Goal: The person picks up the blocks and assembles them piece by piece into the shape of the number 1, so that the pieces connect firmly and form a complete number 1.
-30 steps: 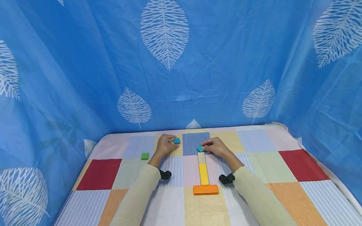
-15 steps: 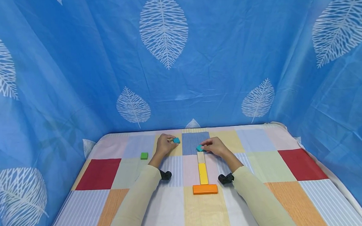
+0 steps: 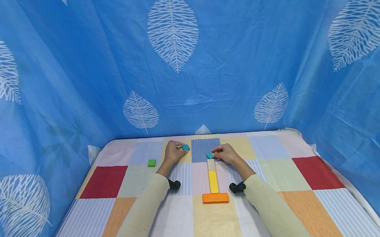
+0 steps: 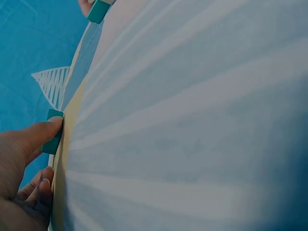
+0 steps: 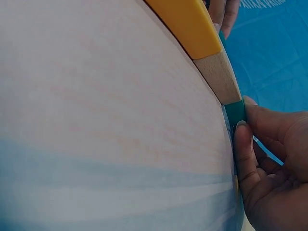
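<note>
The right hand (image 3: pixel 224 154) pinches a teal block (image 3: pixel 209 155) at the far end of the wood bar (image 3: pixel 211 165), which lines up with the yellow bar (image 3: pixel 213 181) and orange block (image 3: pixel 215 198). The left hand (image 3: pixel 172 152) pinches a second teal block (image 3: pixel 186 147) left of the wood bar, not yet placed; a green block (image 3: pixel 152 163) lies farther left, untouched.

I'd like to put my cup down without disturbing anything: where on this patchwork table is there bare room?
The red patch right of the right hand looks bare, as does the near edge in front of the orange block. The red patch below the green block is free too. It is crowded in the middle, where the hands pinch teal blocks beside the yellow block.
</note>
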`<control>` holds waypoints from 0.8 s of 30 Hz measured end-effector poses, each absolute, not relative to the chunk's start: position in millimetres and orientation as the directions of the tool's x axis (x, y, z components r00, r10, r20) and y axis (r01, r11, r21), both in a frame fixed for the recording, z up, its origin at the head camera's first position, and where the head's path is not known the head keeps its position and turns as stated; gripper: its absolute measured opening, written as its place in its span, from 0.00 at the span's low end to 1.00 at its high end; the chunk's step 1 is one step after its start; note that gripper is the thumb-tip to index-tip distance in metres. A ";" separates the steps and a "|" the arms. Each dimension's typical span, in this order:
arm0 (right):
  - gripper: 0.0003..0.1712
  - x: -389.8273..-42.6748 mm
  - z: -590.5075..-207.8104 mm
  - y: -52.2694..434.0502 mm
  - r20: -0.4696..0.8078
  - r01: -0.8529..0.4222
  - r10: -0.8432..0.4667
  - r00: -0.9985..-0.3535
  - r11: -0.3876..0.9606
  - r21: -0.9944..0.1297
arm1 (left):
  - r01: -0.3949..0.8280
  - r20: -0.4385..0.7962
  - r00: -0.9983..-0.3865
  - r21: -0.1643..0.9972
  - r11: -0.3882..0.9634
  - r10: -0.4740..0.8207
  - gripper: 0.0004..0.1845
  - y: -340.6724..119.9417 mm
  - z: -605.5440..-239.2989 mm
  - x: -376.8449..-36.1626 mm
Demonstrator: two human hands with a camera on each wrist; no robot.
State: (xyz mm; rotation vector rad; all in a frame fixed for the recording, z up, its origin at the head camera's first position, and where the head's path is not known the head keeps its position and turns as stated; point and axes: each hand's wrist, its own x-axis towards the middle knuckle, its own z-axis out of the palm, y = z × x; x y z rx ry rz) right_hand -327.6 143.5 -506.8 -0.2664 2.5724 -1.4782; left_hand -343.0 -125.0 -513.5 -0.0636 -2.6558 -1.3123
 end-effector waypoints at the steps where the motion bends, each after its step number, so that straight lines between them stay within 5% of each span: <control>1: 0.14 -327.6 -506.9 143.4 -0.052 -0.071 -0.233 -0.971 0.493 -0.867 | 0.119 0.182 -0.982 0.782 0.612 -0.041 0.14 -124.9 -513.5 -342.7; 24: 0.11 -324.6 -505.8 144.7 -0.006 -0.117 -0.249 -0.969 0.480 -0.870 | 0.129 0.154 -0.988 0.811 0.570 0.004 0.14 -128.2 -510.0 -341.3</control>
